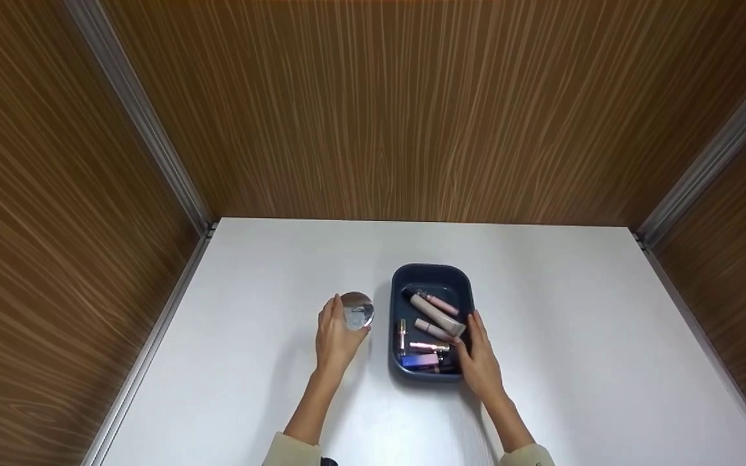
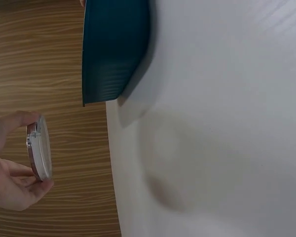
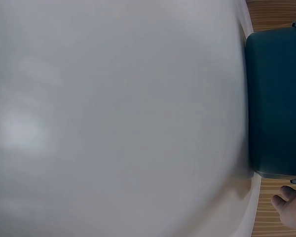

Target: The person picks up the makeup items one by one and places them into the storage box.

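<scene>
My left hand [image 1: 337, 340] holds a round compact [image 1: 358, 310] with a shiny, mirror-like top, just left of a dark blue bin. In the left wrist view the compact [image 2: 41, 148] is pinched at its edge between thumb and fingers, above the table. The bin [image 1: 434, 277] stands on the table. On its right wall my right hand [image 1: 482, 364] grips the rim, thumb inside and fingers along the outside. Within the bin lie a pale tube [image 1: 436, 314] with a dark cap, a pink lip gloss tube [image 1: 442, 304], a blue-and-pink box [image 1: 419, 360] and several other slim cosmetics.
The white table [image 1: 250, 291] is enclosed by wood-grain panels [image 1: 373, 116] at the back and both sides. Metal rails [image 1: 146, 123] run up the corners. A small dark object [image 1: 328, 461] shows at the bottom edge near the left sleeve.
</scene>
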Action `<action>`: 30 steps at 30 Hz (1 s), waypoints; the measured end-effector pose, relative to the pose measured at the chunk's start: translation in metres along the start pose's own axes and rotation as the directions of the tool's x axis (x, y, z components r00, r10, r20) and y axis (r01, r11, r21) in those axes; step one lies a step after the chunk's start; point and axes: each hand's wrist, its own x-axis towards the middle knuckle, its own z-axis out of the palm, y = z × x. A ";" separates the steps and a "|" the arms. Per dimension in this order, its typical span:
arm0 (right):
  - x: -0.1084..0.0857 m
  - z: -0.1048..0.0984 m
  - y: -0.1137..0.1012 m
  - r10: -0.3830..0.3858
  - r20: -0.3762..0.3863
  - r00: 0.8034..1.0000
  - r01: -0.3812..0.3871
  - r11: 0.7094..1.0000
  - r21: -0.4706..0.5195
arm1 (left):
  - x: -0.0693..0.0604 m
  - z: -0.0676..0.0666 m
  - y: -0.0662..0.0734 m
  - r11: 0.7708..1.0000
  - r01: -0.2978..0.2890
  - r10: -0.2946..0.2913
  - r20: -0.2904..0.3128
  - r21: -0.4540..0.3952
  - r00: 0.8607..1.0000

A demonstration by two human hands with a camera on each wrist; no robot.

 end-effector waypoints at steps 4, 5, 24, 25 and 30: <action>0.000 0.000 0.000 -0.009 -0.009 1.000 0.009 1.000 0.009 | -0.001 0.000 0.003 1.000 0.003 -0.003 0.017 -0.004 1.000; 0.000 0.000 0.000 -0.010 -0.010 1.000 0.010 1.000 0.009 | -0.002 0.001 0.004 1.000 0.006 -0.005 0.022 -0.006 1.000; -0.001 0.000 0.000 0.006 -0.002 1.000 -0.006 1.000 -0.002 | -0.008 0.006 0.019 0.999 0.035 -0.034 0.048 -0.027 0.998; -0.001 0.000 0.000 0.004 -0.005 1.000 -0.004 1.000 0.000 | -0.008 0.006 0.020 0.999 0.038 -0.036 0.052 -0.026 0.998; 0.001 0.000 0.000 -0.002 -0.014 1.000 0.002 1.000 0.002 | -0.009 0.008 0.023 0.999 0.032 -0.031 0.041 -0.036 0.999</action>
